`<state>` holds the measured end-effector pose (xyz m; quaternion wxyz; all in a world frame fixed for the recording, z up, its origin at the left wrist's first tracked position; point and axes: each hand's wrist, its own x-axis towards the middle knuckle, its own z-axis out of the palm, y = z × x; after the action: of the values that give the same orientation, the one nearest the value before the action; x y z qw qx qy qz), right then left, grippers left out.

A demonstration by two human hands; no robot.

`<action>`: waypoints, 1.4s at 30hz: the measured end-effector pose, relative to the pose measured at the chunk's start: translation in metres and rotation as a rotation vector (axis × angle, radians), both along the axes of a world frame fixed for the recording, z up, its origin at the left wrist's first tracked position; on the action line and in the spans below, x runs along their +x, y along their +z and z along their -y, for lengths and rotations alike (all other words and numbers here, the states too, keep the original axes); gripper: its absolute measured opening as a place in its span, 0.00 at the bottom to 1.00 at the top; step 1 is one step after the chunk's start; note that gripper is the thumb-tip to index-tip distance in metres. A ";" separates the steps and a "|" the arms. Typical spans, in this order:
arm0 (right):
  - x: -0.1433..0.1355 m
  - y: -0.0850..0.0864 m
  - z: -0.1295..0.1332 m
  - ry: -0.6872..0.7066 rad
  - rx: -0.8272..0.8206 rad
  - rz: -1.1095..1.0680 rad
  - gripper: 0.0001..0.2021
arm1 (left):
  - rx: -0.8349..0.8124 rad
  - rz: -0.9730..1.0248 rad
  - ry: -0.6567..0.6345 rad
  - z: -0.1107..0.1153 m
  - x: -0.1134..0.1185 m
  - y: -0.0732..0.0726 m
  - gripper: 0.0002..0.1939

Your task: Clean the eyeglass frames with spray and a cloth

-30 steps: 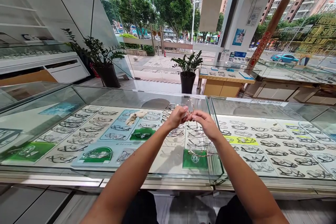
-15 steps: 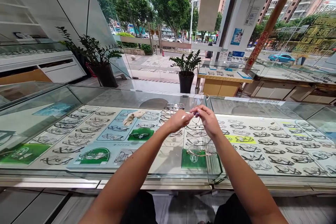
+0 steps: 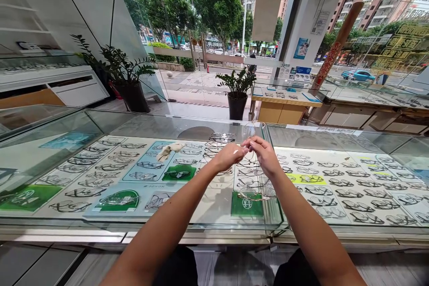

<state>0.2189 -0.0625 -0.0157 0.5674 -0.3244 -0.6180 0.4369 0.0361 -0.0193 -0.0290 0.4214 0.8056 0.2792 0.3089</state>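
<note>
My left hand (image 3: 232, 155) and my right hand (image 3: 264, 154) meet above the glass counter, fingers pinched together. Between them is a pair of thin-rimmed eyeglasses (image 3: 249, 131), its clear lens and fine wire rim showing just beyond my fingertips. Which part each hand grips is hidden by the fingers. Left of my hands, a crumpled beige cloth (image 3: 169, 151) lies on the display counter (image 3: 214, 225). Beneath and around my hands are rows of eyeglasses, including a thin-framed pair (image 3: 256, 196) over a green card (image 3: 247, 205).
A second glass case (image 3: 338, 140) with several rows of eyeglasses adjoins on the right. Beyond the counter stand a potted plant (image 3: 237, 105), a larger potted plant (image 3: 134, 96) and a wooden display table (image 3: 279, 111). A glass front looks onto the street.
Both hands have shifted very slightly, and the eyeglasses have turned so that a lens shows more plainly above the fingers. A small purple spot at the fingertips is no longer visible.
</note>
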 end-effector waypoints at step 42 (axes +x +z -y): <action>0.009 -0.013 -0.012 0.011 -0.087 -0.099 0.10 | 0.041 -0.382 1.206 -0.081 -0.137 -0.015 0.37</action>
<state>0.2276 -0.0500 -0.0289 0.5802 -0.3232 -0.5715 0.4820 -0.1006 0.0616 -0.0437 0.1007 0.5554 0.7484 0.3482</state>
